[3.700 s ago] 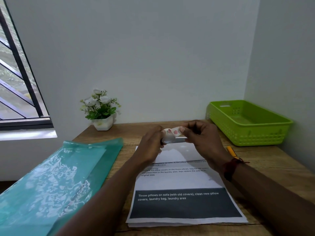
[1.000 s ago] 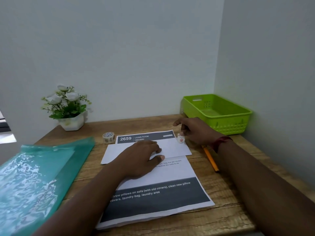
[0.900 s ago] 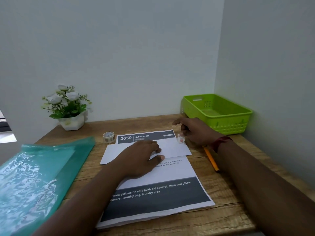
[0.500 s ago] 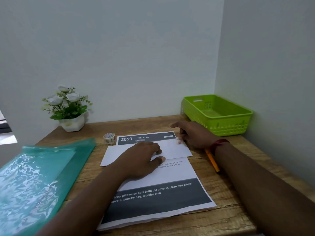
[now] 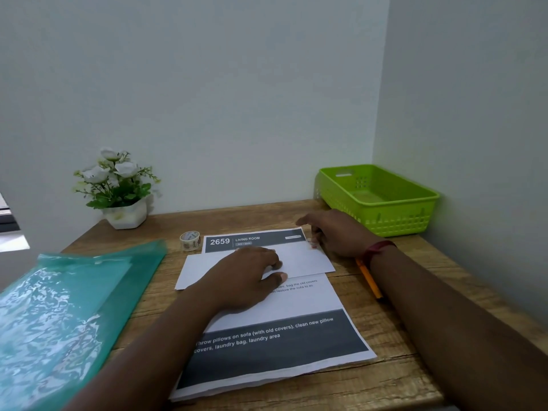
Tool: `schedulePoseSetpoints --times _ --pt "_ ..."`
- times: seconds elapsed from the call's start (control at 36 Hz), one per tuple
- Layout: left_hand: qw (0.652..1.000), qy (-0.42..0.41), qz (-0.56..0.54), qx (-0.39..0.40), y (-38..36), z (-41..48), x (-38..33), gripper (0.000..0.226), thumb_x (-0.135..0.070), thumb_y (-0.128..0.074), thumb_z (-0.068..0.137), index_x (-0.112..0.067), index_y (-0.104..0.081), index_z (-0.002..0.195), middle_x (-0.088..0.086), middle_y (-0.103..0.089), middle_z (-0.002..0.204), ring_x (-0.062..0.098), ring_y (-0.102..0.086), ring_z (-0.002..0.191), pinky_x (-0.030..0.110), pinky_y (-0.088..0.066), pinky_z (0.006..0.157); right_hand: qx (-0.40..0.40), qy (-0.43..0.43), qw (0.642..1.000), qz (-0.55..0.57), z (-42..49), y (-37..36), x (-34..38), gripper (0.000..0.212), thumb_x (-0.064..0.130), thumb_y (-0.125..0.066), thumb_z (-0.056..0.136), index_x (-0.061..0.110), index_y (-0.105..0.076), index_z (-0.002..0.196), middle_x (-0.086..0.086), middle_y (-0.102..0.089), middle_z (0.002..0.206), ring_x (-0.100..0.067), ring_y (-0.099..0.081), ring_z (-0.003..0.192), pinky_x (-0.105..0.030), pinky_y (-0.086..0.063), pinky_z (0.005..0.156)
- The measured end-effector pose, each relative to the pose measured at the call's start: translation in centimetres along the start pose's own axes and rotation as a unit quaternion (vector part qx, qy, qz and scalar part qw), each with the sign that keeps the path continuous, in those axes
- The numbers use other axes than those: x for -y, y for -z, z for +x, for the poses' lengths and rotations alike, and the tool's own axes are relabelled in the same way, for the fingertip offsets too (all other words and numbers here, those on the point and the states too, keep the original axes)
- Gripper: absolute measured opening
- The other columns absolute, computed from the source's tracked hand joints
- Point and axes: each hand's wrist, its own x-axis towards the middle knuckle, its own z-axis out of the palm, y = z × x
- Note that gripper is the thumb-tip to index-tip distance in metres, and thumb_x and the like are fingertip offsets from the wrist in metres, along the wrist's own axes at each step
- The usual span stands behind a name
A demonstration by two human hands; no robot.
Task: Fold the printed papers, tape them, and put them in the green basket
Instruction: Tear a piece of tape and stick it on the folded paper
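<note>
In the middle of the frame, the folded paper (image 5: 299, 259) lies across the printed papers (image 5: 281, 339). The left hand (image 5: 246, 277) presses flat on it, and the right hand (image 5: 335, 232) pushes a bit of tape (image 5: 312, 244) onto its right end. Both hands are open, gripping nothing. The green basket (image 5: 397, 225) sits upper right, behind the right hand. A pencil (image 5: 370, 283) pokes out from under that wrist.

A dark red band (image 5: 380, 250) circles the right wrist, and both forearms are bare.
</note>
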Motion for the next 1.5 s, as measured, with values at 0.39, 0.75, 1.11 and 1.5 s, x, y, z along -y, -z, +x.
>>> schedulePoseSetpoints --times 0.39,0.75,1.11,1.5 --pt "1.000 -0.002 -0.002 0.003 -0.1 0.0 0.2 0.041 -0.055 -0.043 0.096 -0.027 -0.063 0.119 -0.009 -0.062 0.126 0.011 -0.053 0.116 0.032 -0.044 0.098 0.007 0.002 1.000 -0.020 0.1 0.1 0.6 0.055 -0.006 -0.057 0.072 0.021 -0.067 0.119 0.002 -0.070 0.087 -0.018 -0.065 0.083 -0.029 -0.048 0.068" --pt "1.000 0.000 -0.006 0.005 0.0 0.0 -0.1 0.040 -0.054 -0.045 0.096 -0.026 -0.063 0.119 -0.008 -0.062 0.127 0.012 -0.053 0.117 0.033 -0.044 0.099 0.035 -0.024 0.998 -0.048 0.3 0.6 1.2 0.054 -0.002 -0.059 0.075 0.025 -0.065 0.122 0.003 -0.072 0.091 -0.019 -0.065 0.090 -0.032 -0.051 0.074" --pt "1.000 0.006 -0.010 0.010 -0.2 0.0 0.1 0.040 -0.056 -0.045 0.095 -0.029 -0.060 0.120 -0.014 -0.059 0.123 0.007 -0.052 0.113 0.026 -0.042 0.095 0.036 -0.095 0.995 -0.016 -0.1 0.5 1.8 0.046 0.001 -0.058 0.081 0.020 -0.066 0.123 -0.002 -0.073 0.095 -0.019 -0.065 0.094 -0.034 -0.052 0.079" --pt "0.988 0.031 0.122 0.094 3.2 5.0 -2.9 0.041 -0.038 -0.043 0.098 -0.014 -0.056 0.130 0.010 -0.059 0.128 0.027 -0.053 0.120 0.039 -0.045 0.099 0.068 -0.113 0.991 0.006 0.0 2.1 1.4 0.039 -0.005 -0.053 0.081 0.015 -0.070 0.109 -0.004 -0.073 0.095 -0.019 -0.066 0.094 -0.028 -0.048 0.080"
